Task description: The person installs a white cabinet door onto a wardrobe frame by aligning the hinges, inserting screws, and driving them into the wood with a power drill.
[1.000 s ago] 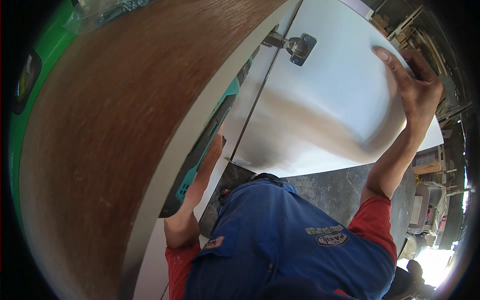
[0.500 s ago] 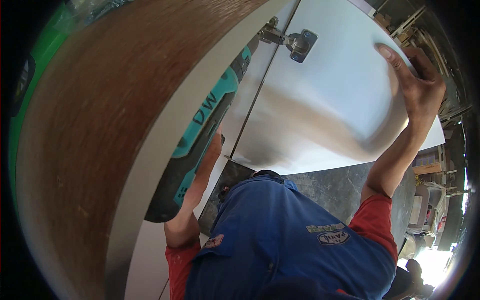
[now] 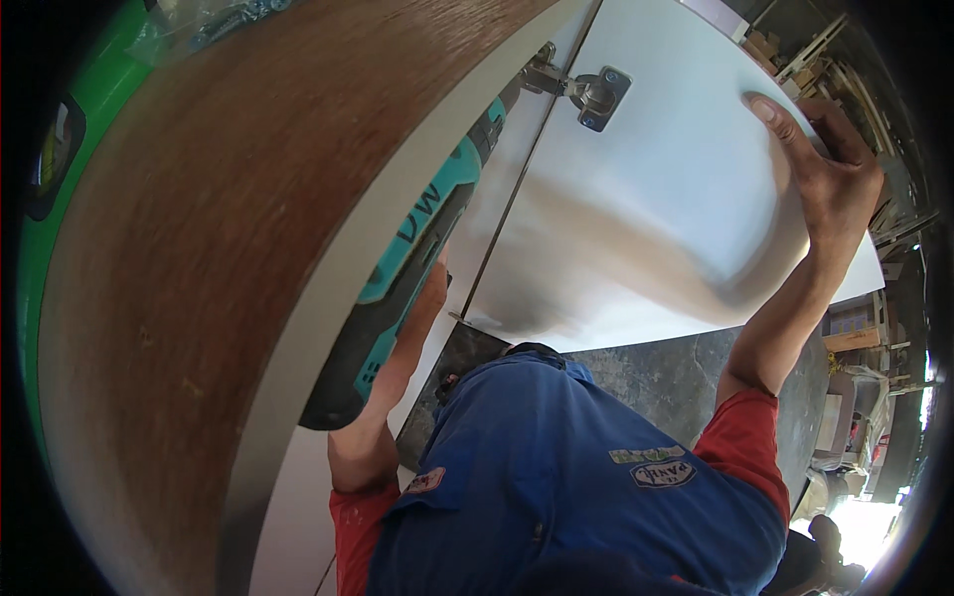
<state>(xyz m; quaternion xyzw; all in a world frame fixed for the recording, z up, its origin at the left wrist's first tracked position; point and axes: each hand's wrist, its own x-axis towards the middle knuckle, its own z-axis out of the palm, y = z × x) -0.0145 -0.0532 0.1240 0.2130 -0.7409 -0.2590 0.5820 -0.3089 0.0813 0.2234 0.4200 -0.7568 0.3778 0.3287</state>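
My right hand (image 3: 825, 159) grips the edge of a white door panel (image 3: 656, 219), thumb on its face, fingers curled around the edge. A metal cup hinge (image 3: 596, 95) is screwed to the door and joins the cabinet side by its arm. On the left, a teal and black power drill (image 3: 378, 338) lies along the pale edge of a brown wooden panel (image 3: 199, 199), its front end close to the hinge arm. My left forearm rises behind the drill; that hand is hidden, so I cannot tell what it holds.
A clear plastic bag of hardware (image 3: 209, 25) sits on the wooden panel, beside a green object (image 3: 70, 179) at the far left. A grey concrete floor (image 3: 646, 372) shows below the door. Wood offcuts and clutter (image 3: 845, 338) line the right background, near a bright opening.
Since a second ago the drill has shifted left and shows more of its body beside the panel edge. My right hand stays on the door edge.
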